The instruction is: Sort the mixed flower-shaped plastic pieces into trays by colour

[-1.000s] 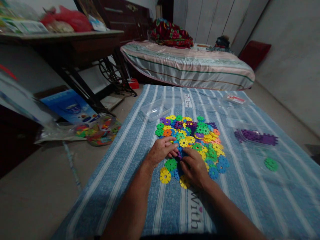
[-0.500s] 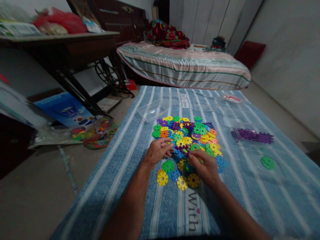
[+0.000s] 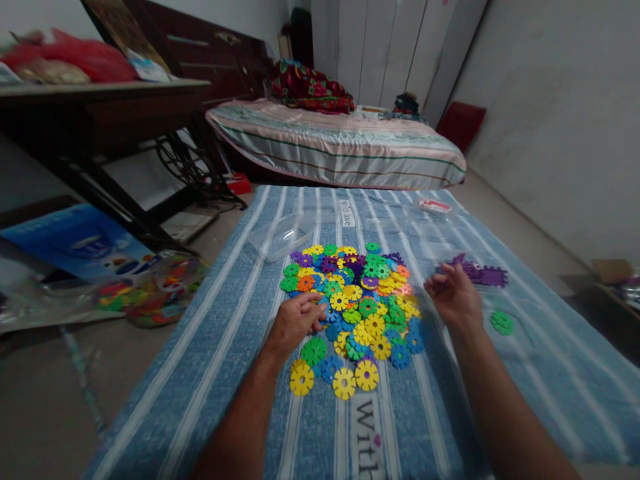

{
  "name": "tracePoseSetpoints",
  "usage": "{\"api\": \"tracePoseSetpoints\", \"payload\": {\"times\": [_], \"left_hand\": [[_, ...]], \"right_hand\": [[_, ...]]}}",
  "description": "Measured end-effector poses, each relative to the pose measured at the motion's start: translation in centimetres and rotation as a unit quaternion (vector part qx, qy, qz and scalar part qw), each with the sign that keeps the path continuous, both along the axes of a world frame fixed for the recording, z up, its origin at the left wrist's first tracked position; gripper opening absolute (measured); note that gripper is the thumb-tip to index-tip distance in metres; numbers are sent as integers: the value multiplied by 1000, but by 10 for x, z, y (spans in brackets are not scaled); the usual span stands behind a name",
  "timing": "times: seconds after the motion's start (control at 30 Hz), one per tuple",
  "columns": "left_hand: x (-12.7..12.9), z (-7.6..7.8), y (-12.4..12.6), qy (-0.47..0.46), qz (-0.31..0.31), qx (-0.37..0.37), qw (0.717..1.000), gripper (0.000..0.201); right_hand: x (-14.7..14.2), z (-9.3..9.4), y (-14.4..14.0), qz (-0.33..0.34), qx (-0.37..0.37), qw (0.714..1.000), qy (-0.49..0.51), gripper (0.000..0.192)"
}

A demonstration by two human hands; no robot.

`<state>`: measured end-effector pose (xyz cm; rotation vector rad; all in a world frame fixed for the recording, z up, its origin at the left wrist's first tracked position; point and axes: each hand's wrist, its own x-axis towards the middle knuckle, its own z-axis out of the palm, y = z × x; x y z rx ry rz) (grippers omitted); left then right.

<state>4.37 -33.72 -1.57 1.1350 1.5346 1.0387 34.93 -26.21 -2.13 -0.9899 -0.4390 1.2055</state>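
Work surface: a blue striped cloth [image 3: 240,373] spread on the floor, with printed lettering near the front edge.

Mixed pile: a flat heap of notched plastic discs [image 3: 357,293] in yellow, green, blue, orange and purple lies at the centre of the cloth. Judged from its spread, most of the stock is unsorted.

Front row: three yellow discs [image 3: 345,383] lie side by side at the near edge of the heap, close to the lettering. A green disc [image 3: 314,350] lies just above them.

Purple group: a cluster of purple discs [image 3: 483,275] sits apart on the right, on what appears to be clear plastic. This is the only colour clearly separated in any quantity.

Single green disc: one green disc [image 3: 501,323] lies alone on the cloth, near the purple group and apart from the heap.

Left hand [image 3: 296,320]: rests palm down on the left edge of the heap, fingers curled onto the discs. Whether a disc is pinched under the fingers cannot be told.

Right hand [image 3: 453,297]: raised between the heap and the purple group, fingers loosely curled, nearest to the purple discs. No disc is visible in it; its contents cannot be confirmed.

Clear tray: a transparent container [image 3: 280,235] lies beyond the heap at its left.

Progress estimate: early stage. Purple partly drawn off, one green set aside; the remaining colours are still mingled.
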Motion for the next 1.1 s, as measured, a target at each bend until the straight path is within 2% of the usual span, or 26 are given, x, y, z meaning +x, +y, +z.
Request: {"api": "tracePoseSetpoints", "payload": {"times": [0.1, 0.17, 0.23, 0.37, 0.47, 0.57, 0.67, 0.8, 1.0, 1.1], "left_hand": [[0, -3, 1, 9, 4, 6, 1000, 45], [1, -4, 1, 17, 7, 14, 1000, 45], [2, -4, 1, 22, 10, 22, 999, 45], [2, -3, 0, 25, 23, 30, 999, 45], [1, -4, 1, 31, 37, 30, 998, 46], [-1, -5, 2, 31, 50, 36, 998, 46], [-2, -7, 3, 21, 53, 39, 998, 47], [-1, -7, 3, 15, 55, 47, 997, 48], [0, -8, 2, 50, 60, 71, 994, 43], [1, -9, 1, 64, 59, 87, 992, 39]], "right_hand": [[-16, -9, -10, -2, 19, 986, -164, 32], [-31, -15, -18, 16, 57, 952, -301, 30], [-45, -18, -22, 51, 122, 896, -424, 26], [-70, -23, -21, 123, 262, 751, -593, 20], [-86, -29, -25, 153, 290, 657, -679, 19], [-98, -33, -40, 176, 296, 599, -723, 18], [-105, -32, -59, 194, 300, 573, -738, 24], [-107, -31, -77, 201, 304, 561, -744, 25], [-103, -33, -90, 207, 339, 557, -729, 15], [-101, -31, -93, 209, 367, 577, -699, 12]]}}
